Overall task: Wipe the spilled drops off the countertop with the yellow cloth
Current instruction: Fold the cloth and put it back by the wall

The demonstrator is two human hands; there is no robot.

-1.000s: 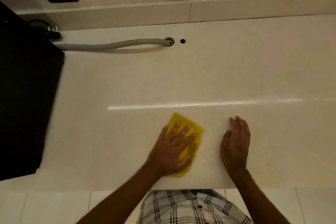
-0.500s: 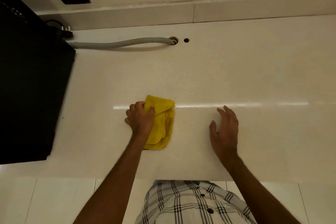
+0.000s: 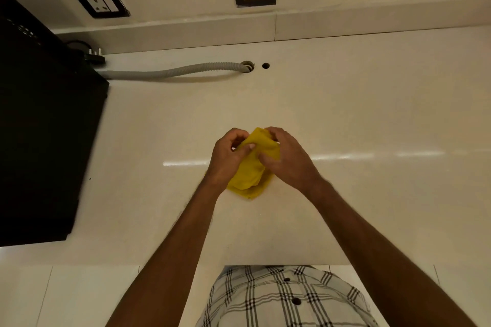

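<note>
Both hands grip yellow cloth; black appliance sits left.

Both forearms are bare to the near frame edge; no sleeves are visible. The left hand and right hand carry no visible rings or watch. The shirt is pale with a dark plaid grid and dark buttons.

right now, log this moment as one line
phase: regripping | yellow cloth: bunched, partly lifted | left hand: gripping cloth | right hand: gripping cloth | countertop
</note>
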